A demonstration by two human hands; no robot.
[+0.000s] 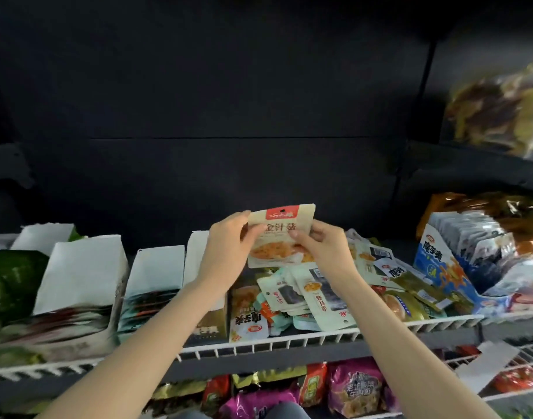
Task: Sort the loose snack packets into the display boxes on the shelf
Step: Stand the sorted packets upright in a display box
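- The left hand (229, 246) and the right hand (322, 249) hold one cream packet (282, 237) between them, upright, above the shelf and in front of the dark back panel (229, 101); open air lies above and behind it.
- The left hand grips the packet's left edge with curled fingers and thumb; the right hand pinches its right edge, thumb on the printed face.
- The packet is a flat, glossy pouch with a red band at the top and an orange food picture low on its face.
- Just below the hands lies a loose heap of packets (304, 294): small flat pouches in cream, pale green and gold, overlapping at all angles.
- The heap sits behind the white wire rail (289, 338) at the shelf's front edge.
- Left of the hands stand white cardboard boxes (84, 273), flaps raised, with packets stacked edge-on inside; they sit close together.
- Right of the heap stands a blue box (440, 261), tilted, filled with silvery packets.
- Below the rail, a lower shelf carries purple and red bags (354, 388).
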